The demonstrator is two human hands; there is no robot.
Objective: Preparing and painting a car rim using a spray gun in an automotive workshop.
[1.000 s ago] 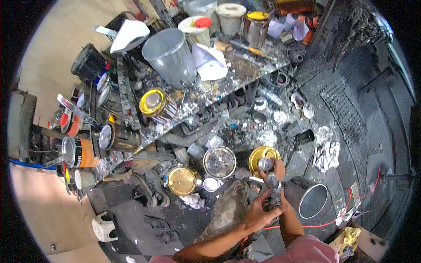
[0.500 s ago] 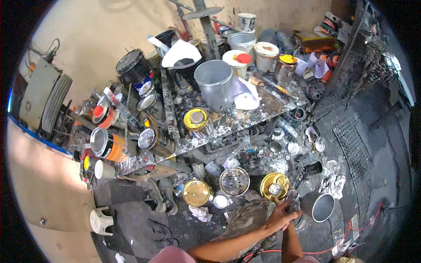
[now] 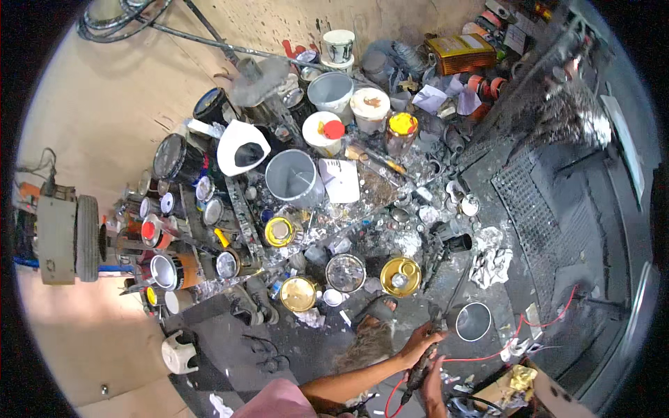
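Pulled back twd wearer vs 1 s ago: L hand [image 3: 421,342], R hand [image 3: 433,382] + dark corded tool [image 3: 417,375], now wearer's side of gold tin [image 3: 387,271], well apart.
L fingers wrapped round tool's upper end; R fingers at its side, partly hidden, can't tell if gripping. Grey bucket [image 3: 473,323] lower R of tin; paint-spotted can [image 3: 345,273] just L; bench [image 3: 377,185] up-L.

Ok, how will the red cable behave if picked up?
Probably floppy: the red cable lies in loose curves. Likely light, since it looks thin. Might snag, as it passes close to the right hand.
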